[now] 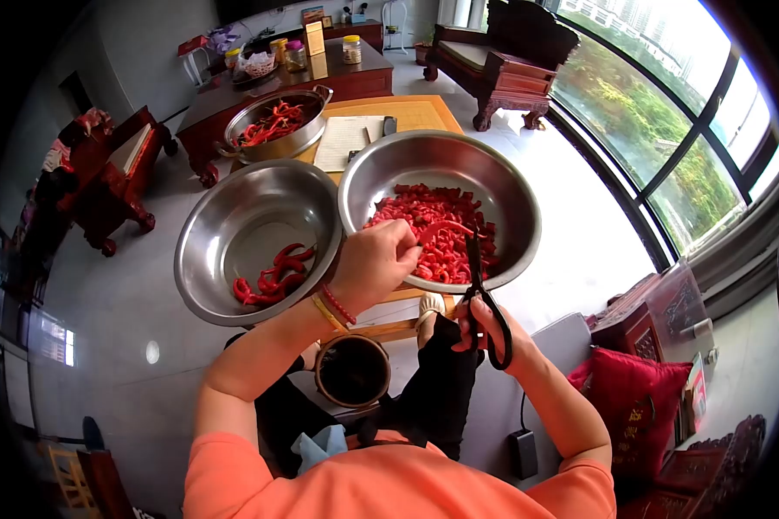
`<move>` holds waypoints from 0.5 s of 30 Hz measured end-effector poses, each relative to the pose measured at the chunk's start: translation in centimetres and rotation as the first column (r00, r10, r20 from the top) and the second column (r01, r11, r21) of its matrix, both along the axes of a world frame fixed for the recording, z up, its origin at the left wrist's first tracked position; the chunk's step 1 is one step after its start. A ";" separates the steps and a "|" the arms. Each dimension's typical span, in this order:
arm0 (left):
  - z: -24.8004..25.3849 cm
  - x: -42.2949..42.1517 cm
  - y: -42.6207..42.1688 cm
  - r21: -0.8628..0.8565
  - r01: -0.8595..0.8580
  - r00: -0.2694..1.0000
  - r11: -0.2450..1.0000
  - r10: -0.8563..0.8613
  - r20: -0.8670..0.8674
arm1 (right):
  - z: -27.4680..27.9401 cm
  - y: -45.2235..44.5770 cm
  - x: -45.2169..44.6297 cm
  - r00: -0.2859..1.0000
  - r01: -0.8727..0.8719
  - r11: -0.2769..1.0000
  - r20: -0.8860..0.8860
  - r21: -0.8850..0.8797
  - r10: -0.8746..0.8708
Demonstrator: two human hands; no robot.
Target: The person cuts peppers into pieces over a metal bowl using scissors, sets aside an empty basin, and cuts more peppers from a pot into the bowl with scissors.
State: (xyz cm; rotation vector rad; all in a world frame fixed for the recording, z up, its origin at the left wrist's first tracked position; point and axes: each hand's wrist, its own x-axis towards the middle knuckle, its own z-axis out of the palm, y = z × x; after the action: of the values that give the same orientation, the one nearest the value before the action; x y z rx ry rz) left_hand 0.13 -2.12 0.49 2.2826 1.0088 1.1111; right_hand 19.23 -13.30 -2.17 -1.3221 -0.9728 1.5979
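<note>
Chili (pixel 446 226) pinched in left grip (pixel 377 262) extends over open bowl (pixel 504 186), right grip (pixel 498 334) clasping scissors (pixel 477 280) near the rim (pixel 515 270).

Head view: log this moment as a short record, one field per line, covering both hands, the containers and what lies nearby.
Left hand: the hand pinches one end of a red pepper
Right hand: the hand holds black scissors, blades at the pepper's far end
Blade gap: too small to tell
Right basin: metal basin with many chopped pieces
Left basin: metal bowl with a few curved peppers
Behind: two-handled pot holding long peppers; paper beside it
Between the legs: dark bucket
</note>
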 end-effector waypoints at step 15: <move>-2.7 2.3 1.5 0.170 -0.033 0.996 0.985 0.046 -0.074 | -1.6 0.0 1.4 0.998 0.010 0.990 -0.056 -0.143 -0.018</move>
State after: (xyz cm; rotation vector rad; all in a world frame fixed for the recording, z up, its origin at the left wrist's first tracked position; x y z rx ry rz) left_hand 2.41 -0.57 -2.22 2.4663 1.0287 1.1718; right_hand 20.66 -13.34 -3.79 -1.3680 -0.8254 1.7115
